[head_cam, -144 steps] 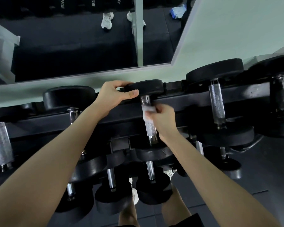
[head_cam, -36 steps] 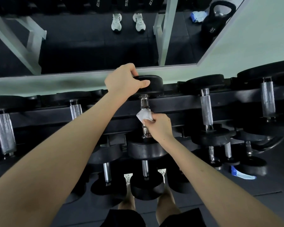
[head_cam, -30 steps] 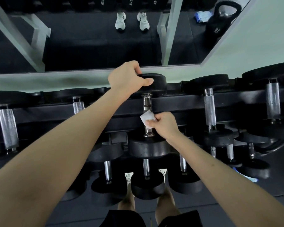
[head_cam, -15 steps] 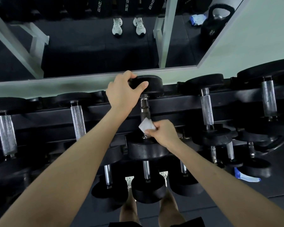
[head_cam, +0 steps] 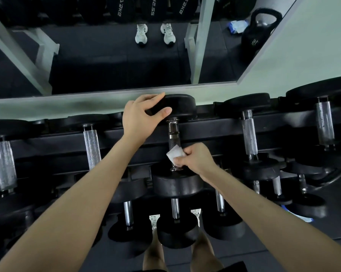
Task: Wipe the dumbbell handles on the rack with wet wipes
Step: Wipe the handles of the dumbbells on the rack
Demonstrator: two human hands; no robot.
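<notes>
The left hand (head_cam: 141,119) grips the dumbbell's far head (head_cam: 180,106) while the right hand (head_cam: 197,159) pinches a wet wipe (head_cam: 174,154) against its knurled handle (head_cam: 174,137).

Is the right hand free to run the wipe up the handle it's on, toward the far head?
Probably yes. The right hand pinches the wet wipe against the handle low down; the stretch above is uncovered, and the left hand grips only the far head.
</notes>
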